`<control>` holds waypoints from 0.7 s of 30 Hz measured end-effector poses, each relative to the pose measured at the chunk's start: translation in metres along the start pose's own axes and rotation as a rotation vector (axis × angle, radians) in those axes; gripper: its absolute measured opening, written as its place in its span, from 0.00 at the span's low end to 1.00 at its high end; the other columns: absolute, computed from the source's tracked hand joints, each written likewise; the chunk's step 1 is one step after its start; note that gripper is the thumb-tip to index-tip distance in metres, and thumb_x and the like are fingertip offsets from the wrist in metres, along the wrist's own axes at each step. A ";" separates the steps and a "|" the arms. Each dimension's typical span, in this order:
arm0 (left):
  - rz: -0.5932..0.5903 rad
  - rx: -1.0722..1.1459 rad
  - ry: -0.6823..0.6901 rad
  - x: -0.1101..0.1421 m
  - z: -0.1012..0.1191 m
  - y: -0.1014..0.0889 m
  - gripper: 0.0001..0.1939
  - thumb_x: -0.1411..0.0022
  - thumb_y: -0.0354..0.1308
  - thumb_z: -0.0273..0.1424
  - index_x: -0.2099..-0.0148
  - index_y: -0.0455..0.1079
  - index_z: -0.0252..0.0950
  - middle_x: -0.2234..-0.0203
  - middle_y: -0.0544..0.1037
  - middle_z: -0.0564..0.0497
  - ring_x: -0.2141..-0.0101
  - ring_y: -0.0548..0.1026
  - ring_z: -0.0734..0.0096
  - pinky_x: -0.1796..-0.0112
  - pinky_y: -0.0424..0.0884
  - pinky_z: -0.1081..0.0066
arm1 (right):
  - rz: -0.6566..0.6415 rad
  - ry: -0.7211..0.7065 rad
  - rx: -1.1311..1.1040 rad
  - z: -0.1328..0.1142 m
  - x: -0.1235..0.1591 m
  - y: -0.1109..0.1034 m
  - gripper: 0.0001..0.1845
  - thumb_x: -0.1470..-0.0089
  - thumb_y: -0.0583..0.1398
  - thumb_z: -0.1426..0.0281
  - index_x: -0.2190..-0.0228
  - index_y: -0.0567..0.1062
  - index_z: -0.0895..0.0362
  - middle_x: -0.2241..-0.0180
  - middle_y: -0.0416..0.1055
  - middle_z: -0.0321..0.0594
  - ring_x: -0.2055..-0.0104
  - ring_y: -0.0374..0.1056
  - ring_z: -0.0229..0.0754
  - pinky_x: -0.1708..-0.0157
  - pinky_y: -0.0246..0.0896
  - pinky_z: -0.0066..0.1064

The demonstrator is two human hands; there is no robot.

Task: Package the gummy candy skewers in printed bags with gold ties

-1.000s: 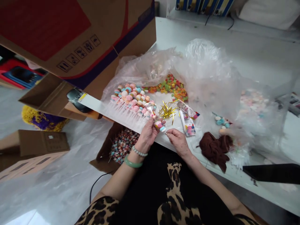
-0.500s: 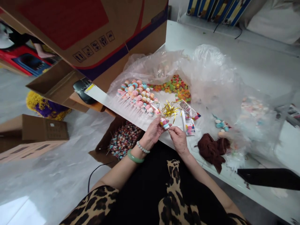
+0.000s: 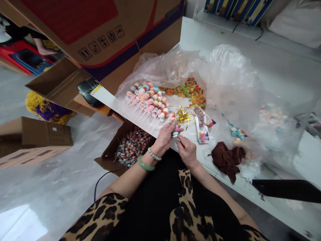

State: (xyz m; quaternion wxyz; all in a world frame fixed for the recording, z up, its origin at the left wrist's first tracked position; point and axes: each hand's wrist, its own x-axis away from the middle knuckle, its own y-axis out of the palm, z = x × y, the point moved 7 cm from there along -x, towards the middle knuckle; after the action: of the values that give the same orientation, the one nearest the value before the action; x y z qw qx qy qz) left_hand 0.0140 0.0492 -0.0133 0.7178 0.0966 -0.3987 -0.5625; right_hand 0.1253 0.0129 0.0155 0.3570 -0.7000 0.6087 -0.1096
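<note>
My left hand (image 3: 165,136) is closed round a small marshmallow skewer (image 3: 175,133) in pink, white and pale blue. Just below its lowest piece, my right hand (image 3: 187,152) pinches the stick end, which is mostly hidden by the fingers. Beyond my left hand lies a row of finished-looking marshmallow skewers (image 3: 147,100), their white sticks pointing toward me. A tuft of gold tinsel ties (image 3: 183,115) sits just past my fingers, beside printed clear bags (image 3: 202,130). Loose ring-shaped gummies (image 3: 193,92) in orange, green and red are heaped behind.
A large carton (image 3: 107,36) stands at the table's left. Below the edge, an open box (image 3: 107,157) holds many skewers. Crumpled clear plastic (image 3: 230,77) covers the back. A brown cloth (image 3: 227,160) and a black flat object (image 3: 286,190) lie to the right.
Both hands have shifted slightly left. My right hand has moved down along the skewer's stick end, while my left hand keeps its hold. The view has tilted a little.
</note>
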 end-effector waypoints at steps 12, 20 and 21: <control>-0.064 -0.087 -0.188 0.004 -0.029 -0.005 0.23 0.52 0.69 0.48 0.68 0.72 0.31 0.75 0.75 0.51 0.73 0.71 0.75 0.67 0.70 0.72 | 0.046 0.198 -0.152 0.023 -0.007 -0.007 0.17 0.41 0.54 0.67 0.54 0.77 0.54 0.57 0.78 0.42 0.57 0.74 0.44 0.56 0.66 0.33; -0.025 -0.033 -0.081 -0.007 -0.005 -0.006 0.17 0.46 0.67 0.39 0.61 0.70 0.33 0.71 0.77 0.50 0.71 0.76 0.71 0.64 0.72 0.68 | -0.149 0.354 -0.299 0.030 -0.007 0.003 0.14 0.44 0.56 0.63 0.59 0.77 0.54 0.77 0.68 0.31 0.75 0.63 0.38 0.71 0.58 0.28; -0.014 -0.033 -0.076 -0.006 -0.005 -0.006 0.17 0.46 0.67 0.38 0.60 0.70 0.33 0.70 0.77 0.50 0.71 0.76 0.71 0.64 0.72 0.68 | -0.162 0.370 -0.286 0.030 -0.008 0.003 0.13 0.44 0.56 0.61 0.61 0.77 0.53 0.78 0.67 0.31 0.75 0.63 0.37 0.72 0.58 0.27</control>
State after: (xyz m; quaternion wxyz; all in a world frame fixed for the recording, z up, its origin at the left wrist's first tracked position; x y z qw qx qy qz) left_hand 0.0132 0.0512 -0.0232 0.6996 0.0660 -0.4159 -0.5772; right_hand 0.1390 0.0309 -0.0057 0.1267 -0.7580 0.6149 -0.1767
